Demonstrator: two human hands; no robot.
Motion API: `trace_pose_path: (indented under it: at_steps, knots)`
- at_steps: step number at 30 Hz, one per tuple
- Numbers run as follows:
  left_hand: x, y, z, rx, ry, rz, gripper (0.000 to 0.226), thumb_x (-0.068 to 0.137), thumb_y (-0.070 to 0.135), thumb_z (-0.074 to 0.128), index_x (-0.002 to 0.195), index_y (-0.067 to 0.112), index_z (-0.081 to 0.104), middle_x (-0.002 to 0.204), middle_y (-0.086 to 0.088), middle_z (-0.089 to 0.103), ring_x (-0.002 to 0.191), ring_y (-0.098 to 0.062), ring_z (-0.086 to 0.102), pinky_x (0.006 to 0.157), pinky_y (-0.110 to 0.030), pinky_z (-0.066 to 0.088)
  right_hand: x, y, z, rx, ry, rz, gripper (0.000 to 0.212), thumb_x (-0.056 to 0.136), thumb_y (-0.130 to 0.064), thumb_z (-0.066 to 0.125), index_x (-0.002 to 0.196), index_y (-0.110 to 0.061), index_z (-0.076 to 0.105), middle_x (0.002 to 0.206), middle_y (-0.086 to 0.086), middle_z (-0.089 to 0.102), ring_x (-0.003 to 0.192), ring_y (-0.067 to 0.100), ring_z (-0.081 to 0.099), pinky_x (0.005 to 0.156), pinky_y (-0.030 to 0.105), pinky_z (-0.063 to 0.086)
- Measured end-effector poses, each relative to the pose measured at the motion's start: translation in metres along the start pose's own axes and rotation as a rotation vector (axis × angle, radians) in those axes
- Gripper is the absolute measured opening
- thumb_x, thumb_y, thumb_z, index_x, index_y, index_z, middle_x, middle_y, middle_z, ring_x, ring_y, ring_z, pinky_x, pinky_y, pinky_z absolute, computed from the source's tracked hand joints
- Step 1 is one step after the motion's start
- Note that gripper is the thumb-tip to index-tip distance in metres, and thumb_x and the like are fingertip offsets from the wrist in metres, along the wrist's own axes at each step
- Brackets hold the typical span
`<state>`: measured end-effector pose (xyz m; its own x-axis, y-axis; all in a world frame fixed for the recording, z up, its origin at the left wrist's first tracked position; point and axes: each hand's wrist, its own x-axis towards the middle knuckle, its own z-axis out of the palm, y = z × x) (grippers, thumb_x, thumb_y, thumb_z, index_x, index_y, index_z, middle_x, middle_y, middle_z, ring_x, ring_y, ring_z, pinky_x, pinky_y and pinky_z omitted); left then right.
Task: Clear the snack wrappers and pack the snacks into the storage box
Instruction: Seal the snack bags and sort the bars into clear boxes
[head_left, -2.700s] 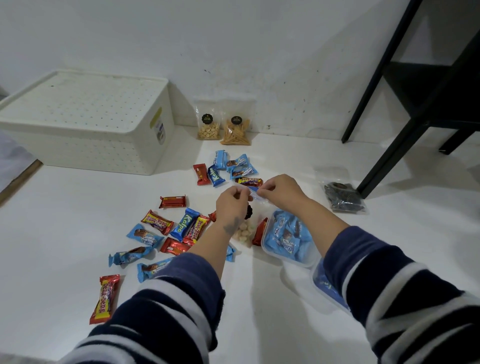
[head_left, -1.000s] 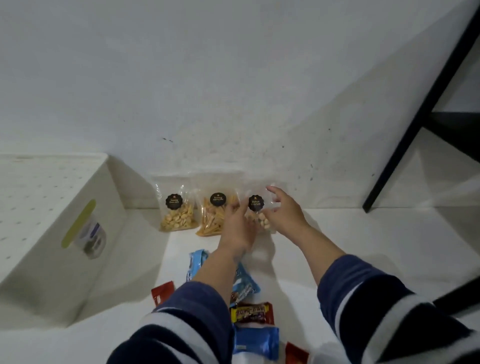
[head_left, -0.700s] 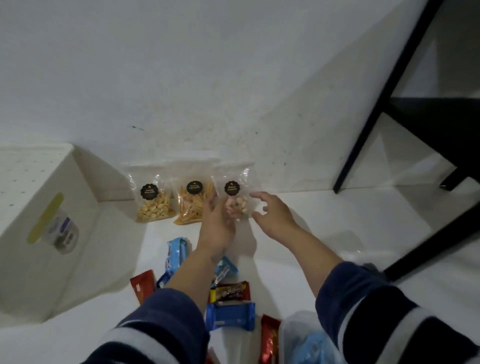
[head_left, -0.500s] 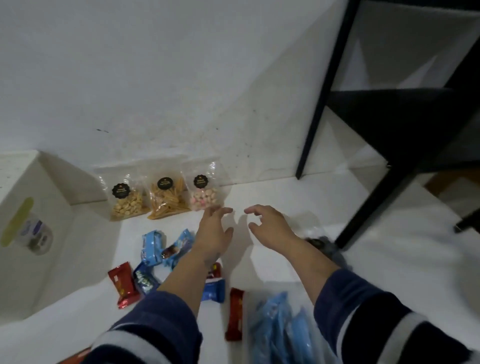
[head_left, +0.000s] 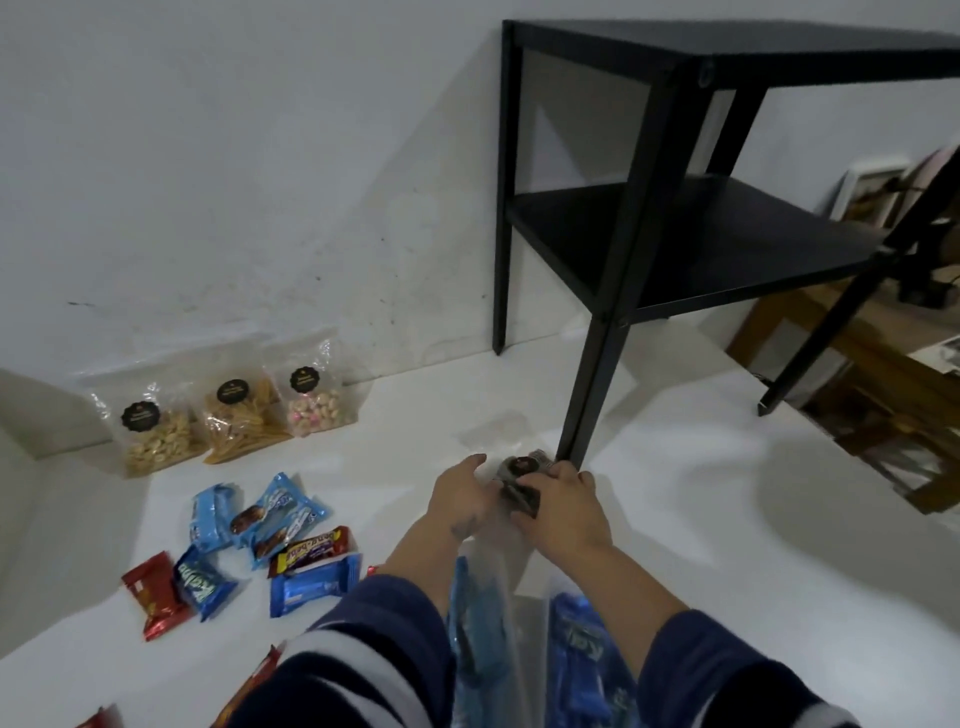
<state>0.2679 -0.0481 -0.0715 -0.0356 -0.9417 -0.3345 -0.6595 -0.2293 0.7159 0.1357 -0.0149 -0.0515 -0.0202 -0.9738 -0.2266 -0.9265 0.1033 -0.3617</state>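
With my left hand (head_left: 464, 494) and right hand (head_left: 563, 506) both closing on the dark snack bag (head_left: 521, 483) at centre frame, its slick film risks snagging the black table leg (head_left: 587, 395) just beside it.

your right hand (head_left: 563, 506) and left hand (head_left: 465, 496) cover most of the dark snack bag (head_left: 519, 467); your sleeves hide part of the blue-filled containers (head_left: 582, 660), which the bottom edge also cuts.

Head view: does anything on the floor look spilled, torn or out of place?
Nothing looks spilled or torn. Three clear snack bags stand neatly against the wall; wrapped bars lie scattered loose. One dark snack bag sits apart by the black table leg, between both hands.
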Motion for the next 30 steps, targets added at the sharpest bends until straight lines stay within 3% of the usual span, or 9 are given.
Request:
trace_pose_path:
  at_steps: [3, 7, 12, 15, 17, 20, 24, 27, 30]
  knots:
    - [0.003, 0.006, 0.009, -0.087, 0.042, -0.022, 0.048, 0.096, 0.019, 0.046, 0.142, 0.013, 0.04, 0.144, -0.011, 0.045, 0.132, -0.026, 0.044, 0.109, -0.029, 0.033, 0.0, -0.003, 0.008, -0.036, 0.066, 0.019, 0.047, 0.085, -0.036, 0.064, 0.129, -0.028, 0.053, 0.138, 0.004, 0.034, 0.125, 0.028, 0.033, 0.098, 0.035, 0.047]
    - [-0.001, 0.009, 0.011, -0.205, 0.11, -0.012, 0.048, 0.095, 0.012, 0.049, 0.142, 0.013, 0.041, 0.144, -0.013, 0.044, 0.129, -0.027, 0.047, 0.109, -0.034, 0.037, 0.003, -0.005, 0.011, 0.019, 0.172, 0.047, 0.03, 0.09, -0.017, 0.056, 0.119, -0.021, 0.061, 0.132, 0.004, 0.046, 0.122, 0.025, 0.04, 0.086, 0.033, 0.051]
    - [-0.02, 0.013, -0.01, -0.459, 0.235, 0.029, 0.057, 0.096, 0.02, 0.052, 0.145, 0.018, 0.023, 0.136, -0.007, 0.049, 0.098, -0.018, 0.059, 0.084, -0.03, 0.051, 0.004, -0.023, -0.004, 0.229, 0.273, -0.007, 0.017, 0.09, -0.011, 0.056, 0.098, -0.014, 0.071, 0.101, 0.004, 0.068, 0.088, 0.02, 0.065, 0.074, 0.026, 0.054]
    - [-0.033, 0.012, -0.028, -0.631, 0.324, -0.034, 0.064, 0.095, 0.03, 0.054, 0.146, 0.016, 0.017, 0.135, -0.002, 0.05, 0.103, -0.019, 0.058, 0.095, -0.042, 0.05, -0.005, -0.048, -0.011, 0.333, 0.282, -0.097, 0.013, 0.089, -0.009, 0.057, 0.088, -0.013, 0.07, 0.095, 0.003, 0.068, 0.081, 0.018, 0.064, 0.072, 0.026, 0.054]
    - [-0.044, 0.01, -0.043, -0.701, 0.383, -0.072, 0.063, 0.094, 0.035, 0.054, 0.145, 0.02, 0.02, 0.133, -0.002, 0.051, 0.112, -0.024, 0.058, 0.098, -0.048, 0.049, -0.015, -0.066, -0.01, 0.355, 0.279, -0.208, 0.013, 0.088, -0.009, 0.058, 0.09, -0.013, 0.069, 0.097, 0.002, 0.066, 0.084, 0.017, 0.063, 0.075, 0.026, 0.053]
    - [-0.06, 0.0, -0.062, -0.712, 0.501, -0.061, 0.049, 0.094, 0.026, 0.055, 0.137, 0.022, 0.031, 0.123, -0.003, 0.058, 0.108, -0.028, 0.061, 0.094, -0.053, 0.05, -0.032, -0.085, -0.007, 0.39, 0.234, -0.353, 0.015, 0.086, -0.011, 0.061, 0.099, -0.014, 0.069, 0.101, 0.001, 0.063, 0.091, 0.017, 0.062, 0.08, 0.029, 0.053]
    - [-0.089, -0.011, -0.081, -0.753, 0.513, -0.033, 0.043, 0.095, 0.018, 0.052, 0.133, 0.028, 0.035, 0.116, 0.003, 0.058, 0.107, -0.028, 0.061, 0.09, -0.052, 0.053, -0.047, -0.094, -0.016, 0.357, 0.163, -0.458, 0.022, 0.087, -0.026, 0.064, 0.108, -0.018, 0.067, 0.109, -0.002, 0.061, 0.1, 0.015, 0.059, 0.088, 0.029, 0.052]
    - [-0.112, -0.012, -0.089, -0.753, 0.517, -0.026, 0.045, 0.097, 0.015, 0.05, 0.138, 0.02, 0.032, 0.122, -0.004, 0.054, 0.11, -0.027, 0.058, 0.087, -0.041, 0.055, -0.052, -0.098, -0.032, 0.399, 0.089, -0.473, 0.031, 0.09, -0.036, 0.059, 0.116, -0.019, 0.064, 0.117, -0.002, 0.058, 0.106, 0.014, 0.056, 0.092, 0.026, 0.046]
    - [-0.132, -0.016, -0.089, -0.684, 0.469, -0.02, 0.043, 0.097, 0.015, 0.05, 0.137, 0.021, 0.035, 0.128, -0.004, 0.055, 0.111, -0.025, 0.057, 0.086, -0.046, 0.056, -0.046, -0.105, -0.046, 0.476, 0.037, -0.407, 0.033, 0.096, -0.03, 0.052, 0.126, -0.018, 0.057, 0.129, 0.005, 0.056, 0.116, 0.019, 0.054, 0.097, 0.031, 0.046]
